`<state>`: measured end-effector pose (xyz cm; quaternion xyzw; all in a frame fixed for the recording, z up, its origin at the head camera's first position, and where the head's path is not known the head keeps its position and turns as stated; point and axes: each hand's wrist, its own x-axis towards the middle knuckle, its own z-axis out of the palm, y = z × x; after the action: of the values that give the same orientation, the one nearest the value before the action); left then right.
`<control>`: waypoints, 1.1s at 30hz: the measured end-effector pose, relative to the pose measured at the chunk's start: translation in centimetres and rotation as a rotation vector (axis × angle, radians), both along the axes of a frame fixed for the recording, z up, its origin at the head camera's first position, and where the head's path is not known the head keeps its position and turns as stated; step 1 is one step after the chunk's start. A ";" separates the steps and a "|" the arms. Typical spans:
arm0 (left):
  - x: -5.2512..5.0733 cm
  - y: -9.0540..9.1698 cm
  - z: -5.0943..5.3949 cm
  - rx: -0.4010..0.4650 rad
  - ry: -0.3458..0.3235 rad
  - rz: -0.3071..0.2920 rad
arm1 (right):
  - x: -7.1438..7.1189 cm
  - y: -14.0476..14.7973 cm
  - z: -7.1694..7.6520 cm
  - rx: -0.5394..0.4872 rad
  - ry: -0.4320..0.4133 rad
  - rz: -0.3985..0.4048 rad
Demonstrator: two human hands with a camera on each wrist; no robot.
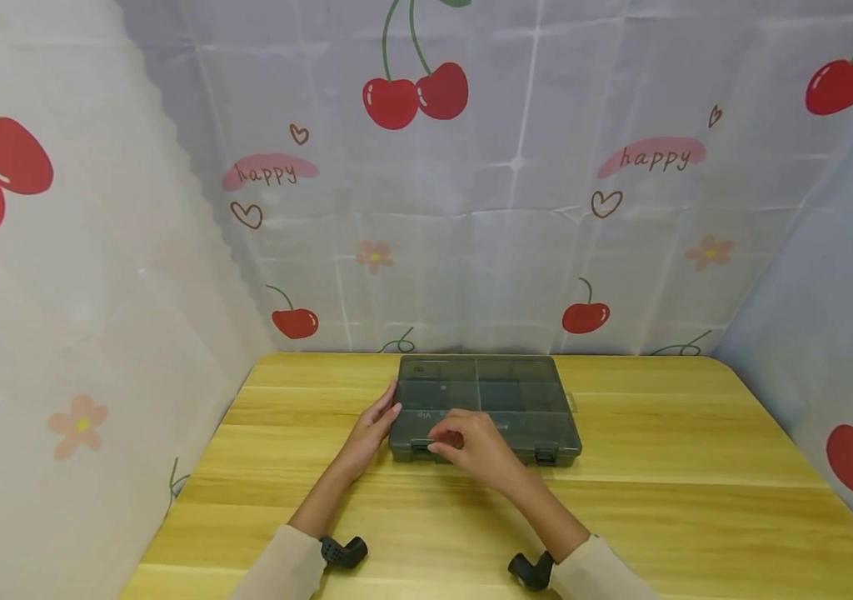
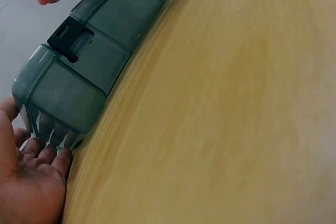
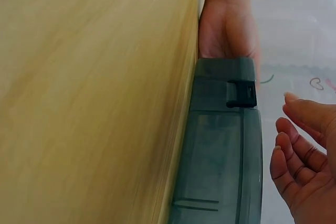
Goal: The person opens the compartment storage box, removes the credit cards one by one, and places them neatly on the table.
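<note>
A dark, see-through divided box [image 1: 437, 392] lies flat on the table with its lid down; its front carries a left latch [image 2: 68, 39] and a right latch [image 1: 546, 457]. My left hand [image 1: 370, 435] rests against the box's left side, thumb near the lid edge; in the left wrist view the fingertips of this hand [image 2: 34, 182] touch the end wall low down. Over the front edge near the left latch is my right hand [image 1: 481, 450], fingers loosely bent and holding nothing. The right wrist view shows a gap between this hand [image 3: 310, 156] and the box [image 3: 215, 150].
The wooden table [image 1: 666, 433] extends to both sides of the box and in front of it. A cherry-print curtain [image 1: 471, 225] hangs right behind the table's back edge, with more printed cloth [image 1: 112, 292] at the left and right sides.
</note>
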<state>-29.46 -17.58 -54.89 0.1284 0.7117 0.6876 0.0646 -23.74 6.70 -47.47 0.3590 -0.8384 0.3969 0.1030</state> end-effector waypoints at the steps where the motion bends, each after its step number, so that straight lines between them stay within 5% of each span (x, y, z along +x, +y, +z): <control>1: 0.0 0.0 0.0 0.000 -0.002 -0.003 | -0.1 -0.1 -0.1 0.003 0.002 0.002; 33: 0.0 0.0 0.0 0.010 -0.012 0.006 | -0.3 -1.3 -1.1 0.057 -0.038 -0.031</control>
<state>-29.47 -17.59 -54.92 0.1227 0.7083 0.6920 0.0661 -24.03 5.38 -48.59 0.3414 -0.8566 0.3780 0.0830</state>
